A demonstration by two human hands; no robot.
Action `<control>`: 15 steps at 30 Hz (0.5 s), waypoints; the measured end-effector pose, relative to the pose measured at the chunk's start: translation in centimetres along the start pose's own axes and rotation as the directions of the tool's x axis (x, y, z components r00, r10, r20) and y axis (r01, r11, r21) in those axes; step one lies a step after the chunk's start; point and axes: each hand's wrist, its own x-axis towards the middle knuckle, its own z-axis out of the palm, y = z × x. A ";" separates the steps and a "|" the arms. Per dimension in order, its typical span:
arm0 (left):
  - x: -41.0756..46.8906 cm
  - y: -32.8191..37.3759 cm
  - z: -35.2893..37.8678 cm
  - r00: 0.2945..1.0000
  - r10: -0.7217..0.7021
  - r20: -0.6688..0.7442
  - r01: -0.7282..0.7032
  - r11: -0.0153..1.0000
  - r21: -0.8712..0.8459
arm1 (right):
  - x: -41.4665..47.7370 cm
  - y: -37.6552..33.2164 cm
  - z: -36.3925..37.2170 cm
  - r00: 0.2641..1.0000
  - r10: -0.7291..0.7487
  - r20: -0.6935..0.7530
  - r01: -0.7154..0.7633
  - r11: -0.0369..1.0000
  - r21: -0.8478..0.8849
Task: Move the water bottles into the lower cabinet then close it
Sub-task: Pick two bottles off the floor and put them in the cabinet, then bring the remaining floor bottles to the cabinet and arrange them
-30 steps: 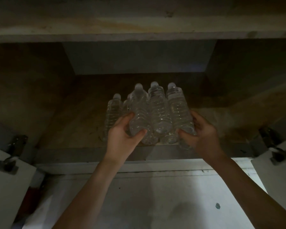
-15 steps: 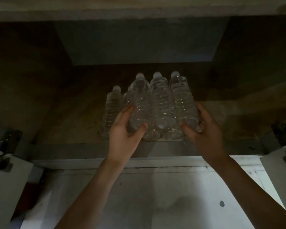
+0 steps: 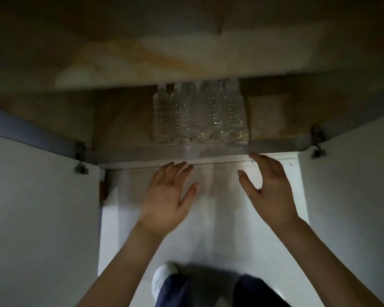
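The cabinet fills the upper half of the picture. It is dark and brown inside and sits under a wide top board. It is open, so things can go in. Its two white doors swing out to the sides. The left door runs down the left edge of the picture and the right door runs down the right edge. They are far apart, which leaves room for arms in the middle. The pale floor shows between them, lower down.

The bottles stand in a tight bunch on the cabinet's bottom board, in the upper middle, just behind the front edge. The top board hides their caps. They stand up straight and close together, most likely so they take little room and do not tip. The picture is too blurry to count them.

The left hand is just left of the middle, flat and spread, and holds nothing. The right hand is just right of the middle, also spread and empty. Both hang in front of the cabinet's edge, apart from the bottles. The putting-in part looks done, and the doors are not yet shut. Each free hand is on the side of its own door, ready to reach out.

A small left hinge and right hinge sit at the corners. Fingers should keep away from them.
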 end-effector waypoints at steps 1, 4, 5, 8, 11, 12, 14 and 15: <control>-1.2 1.7 -2.6 1.000 0.022 0.003 -0.022 1.000 0.013 | -1.0 -1.6 -2.6 1.000 -0.008 0.026 0.009 1.000 -0.028; -4.5 7.9 -11.4 0.996 0.091 0.012 -0.092 0.995 0.033 | -3.7 -7.2 -11.7 0.997 -0.028 0.077 0.036 0.993 -0.109; -5.4 10.2 -14.8 0.993 0.117 0.019 -0.118 0.992 0.042 | -4.4 -9.4 -15.2 0.996 -0.033 0.077 0.042 0.991 -0.126; -8.1 16.9 -24.8 0.983 0.171 0.060 -0.174 0.984 0.048 | -6.8 -15.8 -25.6 0.993 -0.070 0.091 0.085 0.980 -0.182; -10.2 23.0 -34.3 0.977 0.197 0.079 -0.203 0.976 0.078 | -9.0 -21.5 -35.3 0.991 -0.071 0.117 0.098 0.965 -0.244; -11.1 24.9 -37.3 0.974 0.206 0.091 -0.214 0.972 0.093 | -9.8 -23.2 -38.2 0.990 -0.075 0.117 0.103 0.961 -0.256; -12.3 28.2 -42.3 0.971 0.219 0.100 -0.229 0.968 0.104 | -11.1 -26.2 -43.3 0.993 -0.080 0.086 0.100 0.961 -0.258; -12.8 29.6 -44.4 0.968 0.233 0.092 -0.242 0.965 0.103 | -11.8 -27.5 -45.6 0.995 -0.081 0.065 0.095 0.961 -0.261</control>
